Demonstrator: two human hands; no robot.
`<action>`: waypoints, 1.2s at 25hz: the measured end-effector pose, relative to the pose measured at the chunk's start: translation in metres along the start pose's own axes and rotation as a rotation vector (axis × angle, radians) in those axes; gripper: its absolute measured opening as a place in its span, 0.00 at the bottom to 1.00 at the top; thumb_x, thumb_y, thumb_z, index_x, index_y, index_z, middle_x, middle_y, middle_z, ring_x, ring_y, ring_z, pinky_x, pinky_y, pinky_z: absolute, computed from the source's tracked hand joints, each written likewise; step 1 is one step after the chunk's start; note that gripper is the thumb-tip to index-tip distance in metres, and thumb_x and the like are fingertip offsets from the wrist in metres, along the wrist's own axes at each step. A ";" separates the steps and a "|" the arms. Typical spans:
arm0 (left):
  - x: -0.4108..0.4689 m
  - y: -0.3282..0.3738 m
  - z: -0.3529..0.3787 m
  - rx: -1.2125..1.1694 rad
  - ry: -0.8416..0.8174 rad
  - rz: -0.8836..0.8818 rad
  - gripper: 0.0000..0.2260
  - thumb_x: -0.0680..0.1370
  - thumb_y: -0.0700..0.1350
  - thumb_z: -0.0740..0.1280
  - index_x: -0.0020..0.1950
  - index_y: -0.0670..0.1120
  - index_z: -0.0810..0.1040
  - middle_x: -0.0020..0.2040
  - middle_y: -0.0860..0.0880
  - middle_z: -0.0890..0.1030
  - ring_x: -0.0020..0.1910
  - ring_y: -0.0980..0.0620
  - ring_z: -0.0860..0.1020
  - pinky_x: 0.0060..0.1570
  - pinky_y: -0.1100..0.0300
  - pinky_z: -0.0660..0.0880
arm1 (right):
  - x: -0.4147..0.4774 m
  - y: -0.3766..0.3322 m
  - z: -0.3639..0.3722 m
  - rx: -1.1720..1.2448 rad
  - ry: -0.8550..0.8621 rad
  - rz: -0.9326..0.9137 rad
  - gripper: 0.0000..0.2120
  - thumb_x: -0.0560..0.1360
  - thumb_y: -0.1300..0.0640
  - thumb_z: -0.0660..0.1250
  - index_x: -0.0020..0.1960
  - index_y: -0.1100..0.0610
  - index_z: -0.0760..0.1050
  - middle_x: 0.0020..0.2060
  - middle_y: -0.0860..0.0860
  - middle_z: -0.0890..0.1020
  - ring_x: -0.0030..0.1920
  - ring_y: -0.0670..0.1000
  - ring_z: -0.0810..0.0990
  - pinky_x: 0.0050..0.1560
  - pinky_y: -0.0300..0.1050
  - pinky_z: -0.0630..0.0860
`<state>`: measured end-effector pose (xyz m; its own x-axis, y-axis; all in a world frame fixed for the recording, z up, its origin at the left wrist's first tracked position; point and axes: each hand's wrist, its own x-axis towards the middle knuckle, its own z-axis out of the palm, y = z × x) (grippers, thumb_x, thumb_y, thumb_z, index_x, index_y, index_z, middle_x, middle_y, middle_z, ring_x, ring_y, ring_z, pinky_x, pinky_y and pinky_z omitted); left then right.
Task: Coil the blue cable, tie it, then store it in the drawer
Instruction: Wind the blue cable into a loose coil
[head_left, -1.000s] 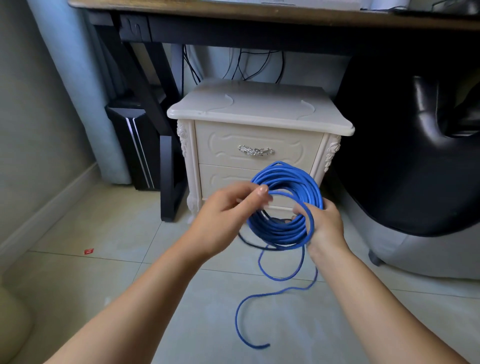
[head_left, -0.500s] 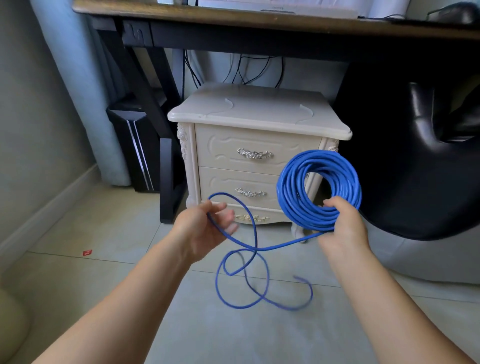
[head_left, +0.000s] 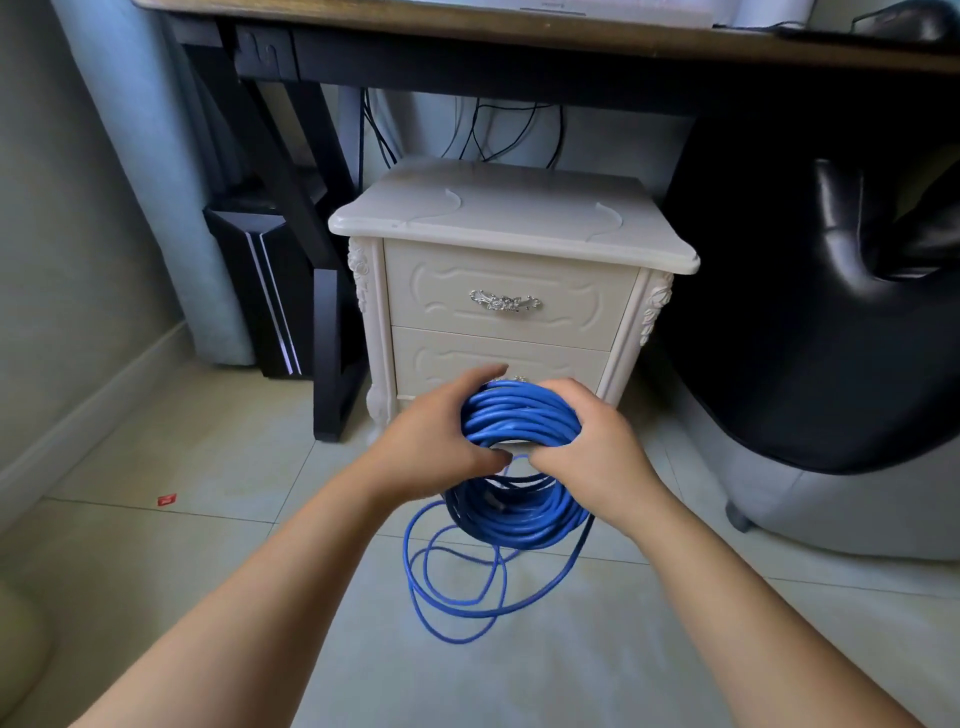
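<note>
A person's left hand (head_left: 434, 441) and right hand (head_left: 597, 447) close around opposite sides of a coiled blue cable (head_left: 519, 462), held in the air in front of a cream bedside cabinet (head_left: 511, 228) tucked under a wooden desk (head_left: 467, 39). Both hands are wrapped tight on the bundle, fingers curled over its upper turns, thumbs nearly meeting at the near edge. The coiling step is in hand and, by the look of it, not finished: several loose loops of the cable hang below the bundle and trail on the tiled floor (head_left: 182, 545). The upper drawer (head_left: 511, 296) and the lower drawer (head_left: 467, 361) are both shut (the lower one's handle is largely hidden behind the hands). The next move likely calls for one hand to keep the bundle clamped while the other gathers the slack in further turns, leaving enough tail to bind the coil before a drawer is pulled open.
</note>
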<state>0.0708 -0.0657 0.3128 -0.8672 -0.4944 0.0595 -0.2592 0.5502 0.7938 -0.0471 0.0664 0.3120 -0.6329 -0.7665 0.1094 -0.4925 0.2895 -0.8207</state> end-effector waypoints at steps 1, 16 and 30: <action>0.000 0.000 0.001 0.029 0.004 -0.026 0.25 0.68 0.42 0.75 0.62 0.58 0.74 0.47 0.59 0.81 0.39 0.65 0.79 0.40 0.72 0.74 | 0.000 0.001 0.002 -0.012 -0.010 -0.002 0.22 0.64 0.65 0.69 0.53 0.45 0.75 0.42 0.44 0.82 0.43 0.48 0.81 0.46 0.47 0.78; 0.002 0.012 0.015 -0.807 0.411 -0.272 0.09 0.72 0.32 0.66 0.46 0.44 0.79 0.29 0.48 0.75 0.33 0.47 0.75 0.45 0.47 0.76 | 0.001 0.007 0.014 0.581 0.216 0.095 0.25 0.71 0.58 0.75 0.63 0.43 0.73 0.54 0.42 0.83 0.54 0.42 0.81 0.57 0.41 0.75; 0.000 0.004 0.004 -0.652 0.182 -0.298 0.20 0.69 0.46 0.75 0.59 0.49 0.77 0.45 0.47 0.85 0.46 0.49 0.84 0.54 0.49 0.79 | 0.011 0.006 0.010 0.524 0.272 0.162 0.24 0.63 0.67 0.66 0.54 0.47 0.76 0.39 0.48 0.80 0.39 0.50 0.79 0.47 0.54 0.79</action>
<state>0.0683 -0.0603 0.3135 -0.7006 -0.6952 -0.1607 -0.1187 -0.1086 0.9870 -0.0508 0.0544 0.3031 -0.8390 -0.5424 0.0424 -0.0613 0.0167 -0.9980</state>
